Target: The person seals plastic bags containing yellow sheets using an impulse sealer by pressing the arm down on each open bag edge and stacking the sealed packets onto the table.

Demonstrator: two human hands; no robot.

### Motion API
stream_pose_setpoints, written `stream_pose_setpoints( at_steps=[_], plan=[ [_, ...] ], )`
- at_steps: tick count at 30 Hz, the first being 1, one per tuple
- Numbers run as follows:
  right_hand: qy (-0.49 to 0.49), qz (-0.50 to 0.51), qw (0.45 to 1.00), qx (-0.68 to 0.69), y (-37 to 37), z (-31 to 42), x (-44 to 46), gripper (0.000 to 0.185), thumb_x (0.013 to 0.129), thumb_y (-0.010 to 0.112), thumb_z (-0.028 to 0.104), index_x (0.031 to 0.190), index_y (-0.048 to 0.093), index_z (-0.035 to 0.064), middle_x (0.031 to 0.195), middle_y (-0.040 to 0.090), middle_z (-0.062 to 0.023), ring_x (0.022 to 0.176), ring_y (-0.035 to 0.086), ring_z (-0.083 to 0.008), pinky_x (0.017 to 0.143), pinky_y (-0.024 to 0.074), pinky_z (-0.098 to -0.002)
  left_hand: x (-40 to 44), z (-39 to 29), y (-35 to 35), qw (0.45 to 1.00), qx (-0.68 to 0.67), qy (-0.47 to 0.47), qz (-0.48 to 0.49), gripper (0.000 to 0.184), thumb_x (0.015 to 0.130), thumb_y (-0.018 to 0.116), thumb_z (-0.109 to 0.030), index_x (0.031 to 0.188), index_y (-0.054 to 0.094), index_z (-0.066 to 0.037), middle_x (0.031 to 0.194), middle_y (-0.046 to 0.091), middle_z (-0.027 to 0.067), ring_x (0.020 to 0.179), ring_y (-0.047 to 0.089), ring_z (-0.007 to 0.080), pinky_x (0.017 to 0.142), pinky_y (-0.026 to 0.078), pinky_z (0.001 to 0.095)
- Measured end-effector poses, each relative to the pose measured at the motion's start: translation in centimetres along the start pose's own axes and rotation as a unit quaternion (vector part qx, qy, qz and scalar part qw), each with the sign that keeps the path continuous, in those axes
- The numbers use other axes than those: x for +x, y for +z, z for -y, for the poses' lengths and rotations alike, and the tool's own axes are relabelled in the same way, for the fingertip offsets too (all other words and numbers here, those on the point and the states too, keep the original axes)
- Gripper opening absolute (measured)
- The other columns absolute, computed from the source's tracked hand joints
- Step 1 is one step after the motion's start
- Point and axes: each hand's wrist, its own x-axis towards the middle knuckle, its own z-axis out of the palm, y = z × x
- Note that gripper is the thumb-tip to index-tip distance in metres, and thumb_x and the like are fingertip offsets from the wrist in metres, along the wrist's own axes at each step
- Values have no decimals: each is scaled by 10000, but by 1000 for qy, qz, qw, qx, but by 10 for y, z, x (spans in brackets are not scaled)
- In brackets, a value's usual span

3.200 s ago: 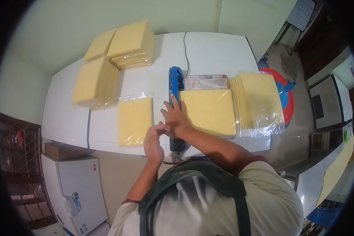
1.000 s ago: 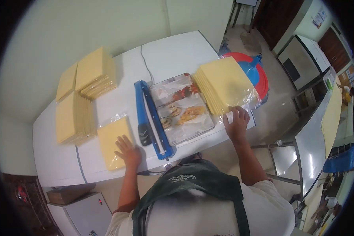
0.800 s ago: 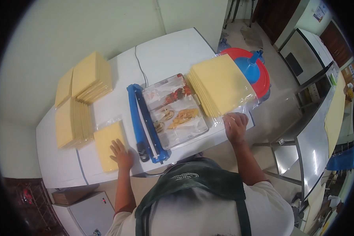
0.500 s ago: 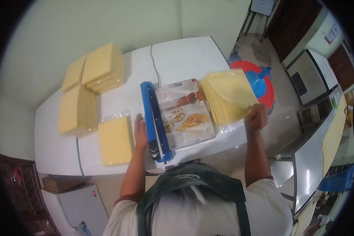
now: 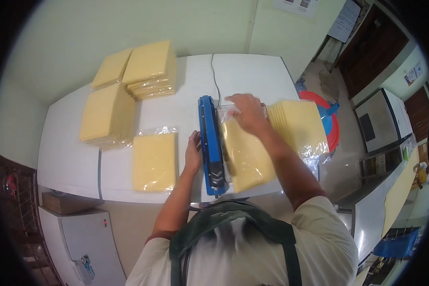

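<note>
A blue impulse sealer (image 5: pixel 209 143) stands lengthwise on the white table, its long arm lowered along the base. My left hand (image 5: pixel 193 150) rests on edge against its left side, fingers loosely extended and holding nothing. To the sealer's right, a yellow packet in clear plastic (image 5: pixel 248 157) lies on a picture-printed tray that it mostly covers. Over the packet's far end is my right hand (image 5: pixel 250 114), slightly blurred, thumb and fingers apart. Whether its thumb touches the plastic I cannot tell. A row of overlapping yellow packets (image 5: pixel 300 126) lies to the right, partly behind my right forearm.
One yellow packet (image 5: pixel 155 162) lies left of my left hand. Taller stacks of packets (image 5: pixel 107 112) stand at the back left. A grey cord (image 5: pixel 215 76) runs from the sealer to the wall. Beyond the table's right edge are a red basin (image 5: pixel 336 136) and a blue funnel-like object (image 5: pixel 326 114).
My right hand has moved left from the right-hand row, and a yellow packet now lies over the tray. The sealer's arm looks lower. My left hand stays beside the sealer; the view has shifted.
</note>
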Motion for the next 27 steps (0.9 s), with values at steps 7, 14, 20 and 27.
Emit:
stream_pose_setpoints(
  at_steps=[7, 14, 20, 27],
  plan=[
    [374, 76, 916, -120, 67, 23, -95, 1027, 882, 549, 628, 1509, 202, -108, 1553, 160, -365, 1467, 125, -499, 1160, 113, -626, 1, -44, -24, 996, 65, -64, 21, 513, 1040, 457, -388, 1358, 530, 7, 1226, 642, 148, 1014, 632, 207, 861, 530, 343],
    [62, 147, 983, -95, 57, 0, -78, 893, 926, 519, 555, 1500, 264, -80, 1560, 248, -282, 1479, 180, -422, 1164, 112, -630, 35, -43, -9, 929, 358, -63, 68, 497, 986, 545, -429, 857, 674, 34, 720, 676, 124, 669, 648, 214, 647, 507, 362],
    [248, 165, 949, -99, 45, 13, -130, 908, 946, 469, 577, 1529, 215, -71, 1624, 168, -239, 1527, 106, -334, 1172, 32, -639, 28, -29, 12, 900, 424, 99, -8, 399, 979, 540, -338, 835, 671, 9, 722, 685, 154, 667, 669, 252, 641, 510, 385],
    [218, 113, 959, -144, 36, -30, -127, 924, 948, 415, 611, 1545, 184, -55, 1639, 148, -200, 1531, 97, -304, 1197, 52, -595, 40, -23, 26, 923, 374, 85, -39, 293, 958, 514, -228, 907, 676, 11, 795, 702, 200, 726, 687, 355, 662, 514, 433]
  ],
)
